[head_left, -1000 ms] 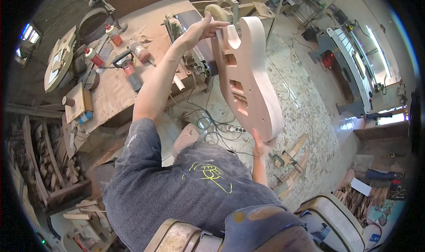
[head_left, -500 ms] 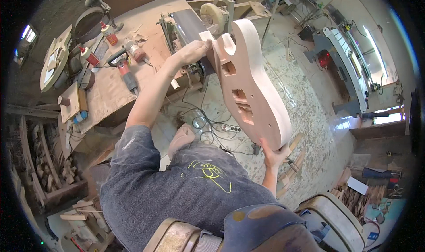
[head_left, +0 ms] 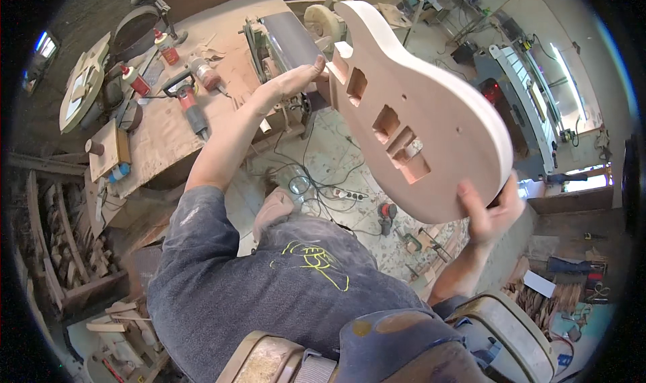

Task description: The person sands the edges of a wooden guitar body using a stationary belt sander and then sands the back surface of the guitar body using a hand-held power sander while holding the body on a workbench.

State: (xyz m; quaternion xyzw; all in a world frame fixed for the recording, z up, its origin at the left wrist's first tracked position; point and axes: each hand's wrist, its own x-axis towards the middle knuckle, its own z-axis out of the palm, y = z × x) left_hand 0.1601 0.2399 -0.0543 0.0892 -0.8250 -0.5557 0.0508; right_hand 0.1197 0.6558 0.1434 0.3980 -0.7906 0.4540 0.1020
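I hold a pale, unfinished wooden guitar body (head_left: pixel 437 147) with routed cavities and small holes, tilted up with its flat face towards me. My left hand (head_left: pixel 303 77) is closed at its upper left end, beside the dark belt (head_left: pixel 289 41) of a green sanding machine; whether wood and belt touch I cannot tell. My right hand (head_left: pixel 494 211) grips the rounded lower right end, thumb on the face and fingers round the edge.
The workbench (head_left: pixel 158 171) at left carries red glue bottles (head_left: pixel 136 82), a red power tool (head_left: pixel 188 104) and a bandsaw-like loop. Cables (head_left: pixel 309 188), a power strip and clamps (head_left: pixel 420 245) lie on the floor. A long grey machine (head_left: pixel 521 114) stands right; wood offcuts (head_left: pixel 87 262) lie lower left.
The guitar body has swung rightwards, tilting diagonally and showing more of its face. My right hand has moved right and up with it; my left hand has shifted slightly down, staying at the upper end.
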